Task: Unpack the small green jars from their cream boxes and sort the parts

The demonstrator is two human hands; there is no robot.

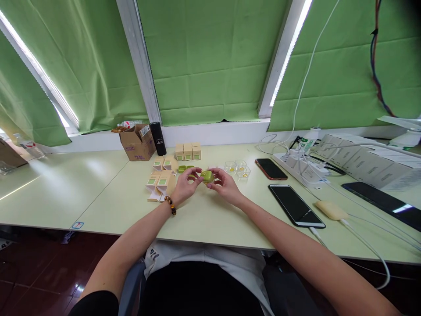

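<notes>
A small green rounded case (pixel 207 176) is held just above the pale green table (pixel 108 197) by both hands. My left hand (pixel 186 184), with a bead bracelet at the wrist, pinches its left side. My right hand (pixel 223 183) grips its right side with curled fingers. Behind the left hand lie another green piece (pixel 183 168) and several opened small cream boxes (pixel 160 180). Three closed cream boxes (pixel 187 151) stand further back.
Small clear dishes with yellow bits (pixel 237 169) sit right of the hands. Two phones (pixel 271 169) (pixel 296 205), a power strip with cables (pixel 301 166) and white cartons (pixel 362 160) fill the right side. A cardboard box (pixel 137 141) and black bottle (pixel 158 138) stand at the back.
</notes>
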